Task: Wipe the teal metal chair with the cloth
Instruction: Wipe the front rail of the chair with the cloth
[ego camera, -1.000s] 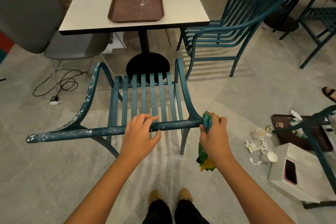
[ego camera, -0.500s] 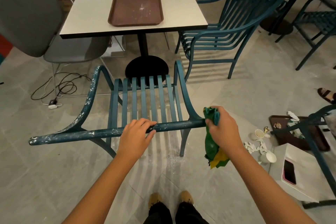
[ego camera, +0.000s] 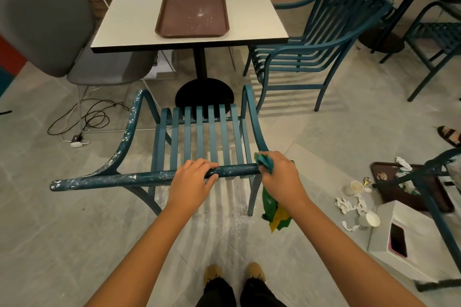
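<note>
A person looks down at a teal metal chair (ego camera: 199, 137) standing on a grey tiled floor (ego camera: 62, 244), its slatted seat facing away toward a white bench (ego camera: 249, 7) that carries a brown tray (ego camera: 192, 15). The left hand (ego camera: 192, 183) is wrapped over the chair's top rail (ego camera: 124, 178) near its middle, steadying it. The right hand (ego camera: 280, 177) is clamped on a green and yellow cloth (ego camera: 273, 209), pressed against the rail's right end, with the loose tail hanging below. White flecks cover the rail's left stretch and the left armrest (ego camera: 129, 132). The likely risk is that the bunched cloth skims the rail, leaving flecks behind, or that a hard push drags the chair across the floor.
</note>
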